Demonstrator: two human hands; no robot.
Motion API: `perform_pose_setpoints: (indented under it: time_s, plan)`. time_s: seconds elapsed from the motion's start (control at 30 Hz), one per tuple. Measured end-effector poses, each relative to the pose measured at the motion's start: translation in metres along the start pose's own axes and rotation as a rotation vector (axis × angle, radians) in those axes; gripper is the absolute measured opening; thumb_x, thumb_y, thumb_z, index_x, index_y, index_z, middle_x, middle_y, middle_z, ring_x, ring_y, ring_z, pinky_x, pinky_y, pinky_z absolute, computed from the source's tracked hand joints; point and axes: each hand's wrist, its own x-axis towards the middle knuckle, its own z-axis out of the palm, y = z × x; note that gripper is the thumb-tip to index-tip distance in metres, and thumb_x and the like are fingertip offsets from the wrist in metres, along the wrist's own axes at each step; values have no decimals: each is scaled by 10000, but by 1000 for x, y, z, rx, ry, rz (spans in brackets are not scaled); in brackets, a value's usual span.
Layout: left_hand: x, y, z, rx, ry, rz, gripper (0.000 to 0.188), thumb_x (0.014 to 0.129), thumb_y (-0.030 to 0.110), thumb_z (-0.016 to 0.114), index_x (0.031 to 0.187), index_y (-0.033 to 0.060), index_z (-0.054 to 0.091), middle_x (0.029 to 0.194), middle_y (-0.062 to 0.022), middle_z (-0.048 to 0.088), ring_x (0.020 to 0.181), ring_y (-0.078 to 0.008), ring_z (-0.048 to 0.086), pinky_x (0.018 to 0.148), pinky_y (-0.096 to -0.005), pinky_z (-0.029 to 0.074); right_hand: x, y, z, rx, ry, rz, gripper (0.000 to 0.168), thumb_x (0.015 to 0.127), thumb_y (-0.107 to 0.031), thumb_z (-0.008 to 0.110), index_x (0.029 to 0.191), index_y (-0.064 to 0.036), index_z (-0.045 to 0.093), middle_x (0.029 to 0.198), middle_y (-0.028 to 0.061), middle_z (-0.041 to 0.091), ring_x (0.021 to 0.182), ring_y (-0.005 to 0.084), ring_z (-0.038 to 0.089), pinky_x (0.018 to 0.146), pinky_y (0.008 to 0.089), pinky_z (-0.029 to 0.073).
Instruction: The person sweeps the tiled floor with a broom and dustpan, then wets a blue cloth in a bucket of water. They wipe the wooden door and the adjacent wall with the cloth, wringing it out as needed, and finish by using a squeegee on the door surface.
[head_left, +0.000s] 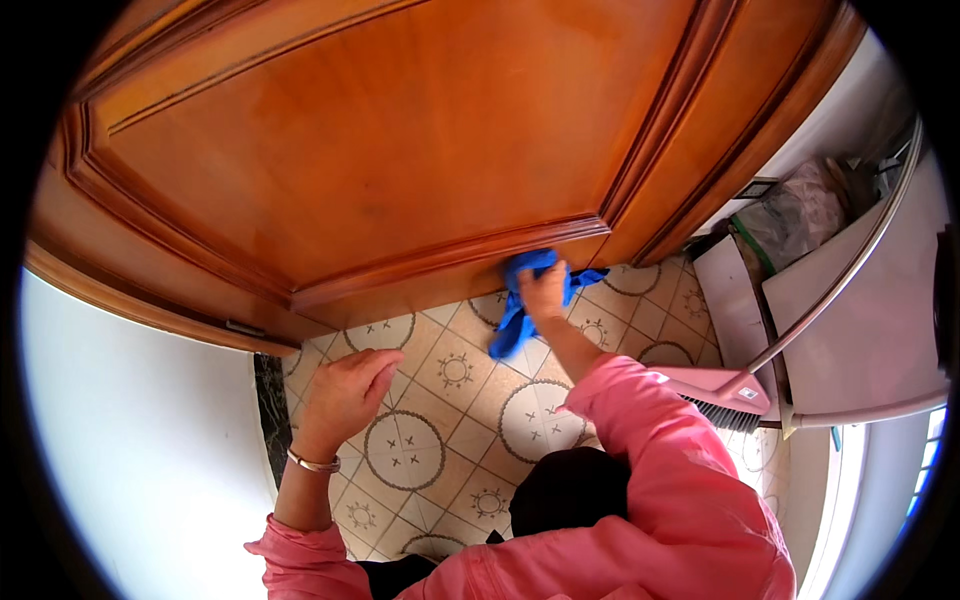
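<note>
A brown panelled wooden door (405, 157) stands in front of me. My right hand (546, 291) grips a bunched blue cloth (516, 322) against the door's bottom rail, right of its middle, and part of the cloth hangs over the tiled floor. My left hand (352, 397) is raised above the floor at the lower left, with a bracelet on its wrist. Nothing shows in it; its fingers are bent and partly hidden from view, so how far they are closed is unclear.
A pink broom (720, 386) with dark bristles lies at the right, beside a pale panel (870, 315) with a curved metal tube. Behind are plastic bags (795, 217) near the wall. A white wall (150, 420) with dark skirting borders the patterned tile floor (472, 439) at left.
</note>
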Motion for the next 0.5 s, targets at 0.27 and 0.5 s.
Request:
perform_pose_setpoints:
  time_s: [0.27, 0.5]
  plan:
    - [3, 11, 3, -2, -57, 7, 141, 792, 121, 549, 927, 115, 586, 787, -67, 602, 690, -263, 582, 577, -342, 461, -44, -20, -51, -516, -442, -492, 425, 751, -17, 513, 1168, -84, 470, 1148, 201, 472, 1023, 317, 521, 801, 377, 461]
    - [-2, -1, 6, -215, -90, -156, 263, 827, 134, 538, 1090, 143, 556, 938, -103, 609, 816, -255, 598, 673, -305, 475, -99, -107, -111, 613, -721, 93, 273, 835, -19, 474, 1105, -16, 506, 916, 19, 594, 826, 82, 544, 743, 234, 455]
